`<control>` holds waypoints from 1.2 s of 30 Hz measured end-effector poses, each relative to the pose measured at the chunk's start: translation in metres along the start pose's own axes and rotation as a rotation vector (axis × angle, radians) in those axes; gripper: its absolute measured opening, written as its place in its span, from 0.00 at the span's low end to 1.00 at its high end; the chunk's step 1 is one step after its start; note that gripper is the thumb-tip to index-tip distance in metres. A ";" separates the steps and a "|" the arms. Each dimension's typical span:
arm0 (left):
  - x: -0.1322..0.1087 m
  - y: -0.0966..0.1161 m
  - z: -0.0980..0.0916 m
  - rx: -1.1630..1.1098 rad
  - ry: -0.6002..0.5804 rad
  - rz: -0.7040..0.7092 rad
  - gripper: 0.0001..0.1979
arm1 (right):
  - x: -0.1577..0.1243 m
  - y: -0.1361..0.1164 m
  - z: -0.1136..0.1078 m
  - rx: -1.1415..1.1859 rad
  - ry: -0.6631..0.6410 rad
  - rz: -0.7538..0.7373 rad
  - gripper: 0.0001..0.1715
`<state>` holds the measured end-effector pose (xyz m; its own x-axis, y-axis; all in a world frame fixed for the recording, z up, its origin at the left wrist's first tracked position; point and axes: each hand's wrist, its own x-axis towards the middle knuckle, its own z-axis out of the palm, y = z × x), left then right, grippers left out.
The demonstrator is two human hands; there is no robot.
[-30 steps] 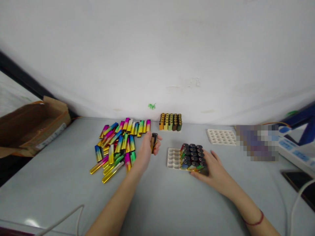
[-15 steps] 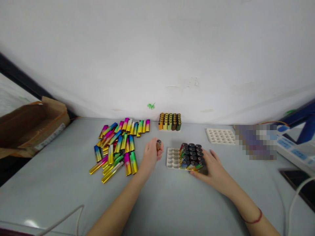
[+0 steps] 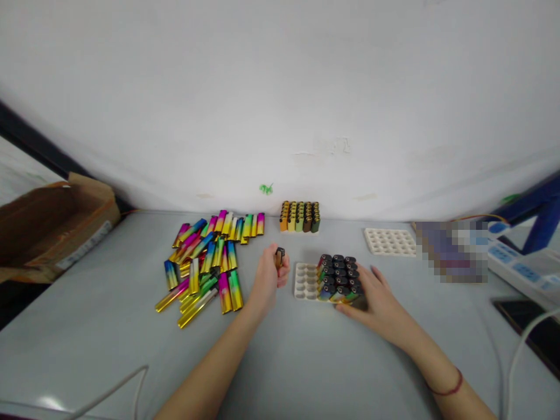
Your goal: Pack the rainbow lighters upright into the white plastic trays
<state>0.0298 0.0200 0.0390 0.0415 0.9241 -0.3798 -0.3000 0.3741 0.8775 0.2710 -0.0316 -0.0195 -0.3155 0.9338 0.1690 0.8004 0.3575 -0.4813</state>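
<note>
Grey table [image 3: 280, 361], two hands [image 3: 265, 277] [image 3: 380, 306], one part-filled tray [image 3: 305, 281]

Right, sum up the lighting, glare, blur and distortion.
Head view: soft, fairly even light on the wall; head view: a glare spot at lower left on the table, and highlights on the glossy pieces; head view: fine detail is soft, including the small item in the left grip, and a pixelated patch hides something at right; head view: slanting edges suggest wide-angle stretching.
</note>
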 end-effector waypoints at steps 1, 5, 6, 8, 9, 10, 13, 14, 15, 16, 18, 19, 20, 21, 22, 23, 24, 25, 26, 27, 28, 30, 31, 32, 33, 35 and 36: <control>0.000 0.000 0.000 0.003 -0.001 -0.011 0.22 | 0.000 0.000 0.000 0.000 0.000 0.000 0.44; 0.001 0.001 0.000 0.025 0.008 -0.024 0.20 | 0.000 0.000 0.000 -0.002 -0.003 0.001 0.43; 0.001 0.001 0.000 0.025 0.012 -0.018 0.19 | 0.000 0.000 0.000 -0.003 -0.005 0.000 0.43; 0.000 0.002 0.001 0.015 0.020 -0.004 0.17 | -0.001 0.001 0.000 -0.006 -0.009 0.000 0.42; -0.001 0.002 0.001 0.009 0.024 0.000 0.17 | -0.001 0.001 0.000 -0.007 -0.011 0.000 0.42; -0.001 0.002 0.001 0.003 0.027 0.003 0.16 | -0.001 0.001 0.000 -0.008 -0.013 0.001 0.43; -0.002 0.002 0.001 -0.007 0.029 0.022 0.15 | -0.001 0.001 0.000 -0.007 -0.022 0.003 0.43; -0.002 0.002 0.001 -0.010 0.026 0.027 0.15 | -0.001 0.001 0.000 -0.006 -0.025 0.003 0.44; -0.002 0.001 0.001 -0.014 0.022 0.032 0.16 | -0.001 0.001 0.000 -0.004 -0.026 0.003 0.44; -0.001 0.001 0.001 -0.016 0.018 0.035 0.17 | 0.000 0.001 0.000 -0.003 -0.026 0.003 0.44; -0.001 -0.001 0.002 -0.014 0.011 0.031 0.19 | 0.000 0.001 0.000 0.000 -0.023 0.003 0.45; 0.000 -0.001 0.002 -0.010 0.002 0.027 0.21 | 0.000 0.000 0.000 0.001 -0.021 0.005 0.44; 0.000 -0.003 0.002 -0.007 -0.012 0.027 0.22 | 0.000 0.000 0.000 0.001 -0.020 0.006 0.44; 0.001 -0.004 0.003 -0.007 -0.032 0.033 0.23 | 0.000 0.000 0.000 0.000 -0.021 0.008 0.44; 0.001 -0.005 0.003 -0.012 -0.057 0.048 0.23 | 0.000 0.000 0.000 -0.001 -0.022 0.008 0.44; 0.002 -0.007 0.003 -0.019 -0.083 0.067 0.23 | 0.000 0.000 0.001 -0.003 -0.023 0.009 0.44; 0.003 -0.009 0.003 -0.027 -0.106 0.086 0.22 | 0.000 0.001 0.001 -0.004 -0.024 0.009 0.44; 0.004 -0.011 0.002 -0.032 -0.124 0.104 0.21 | 0.000 0.001 0.001 -0.006 -0.025 0.009 0.44; 0.005 -0.013 0.002 -0.030 -0.136 0.124 0.20 | 0.000 0.001 0.001 -0.007 -0.025 0.007 0.44; 0.006 -0.015 0.001 -0.018 -0.144 0.151 0.20 | 0.000 0.002 0.001 -0.008 -0.025 0.006 0.44; 0.007 -0.017 0.001 0.004 -0.148 0.189 0.20 | 0.000 0.002 0.001 -0.008 -0.025 0.005 0.45; 0.008 -0.020 0.000 0.076 -0.154 0.283 0.20 | -0.001 0.002 0.001 -0.007 -0.027 0.005 0.45; 0.009 -0.021 -0.001 0.116 -0.157 0.325 0.20 | -0.001 0.002 0.001 -0.006 -0.028 0.007 0.45; 0.009 -0.022 -0.001 0.149 -0.163 0.357 0.21 | 0.000 0.002 0.001 -0.004 -0.031 0.010 0.45; 0.010 -0.022 -0.001 0.171 -0.168 0.380 0.21 | 0.000 0.002 0.000 -0.004 -0.034 0.013 0.45; 0.011 -0.024 -0.002 0.179 -0.173 0.410 0.22 | 0.000 0.001 0.000 -0.004 -0.041 0.017 0.45; 0.012 -0.025 -0.003 0.176 -0.172 0.419 0.22 | 0.000 0.001 0.000 -0.005 -0.042 0.018 0.45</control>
<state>0.0353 0.0221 0.0120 0.1132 0.9919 0.0581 -0.1595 -0.0395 0.9864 0.2716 -0.0311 -0.0198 -0.3217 0.9387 0.1240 0.8086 0.3405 -0.4798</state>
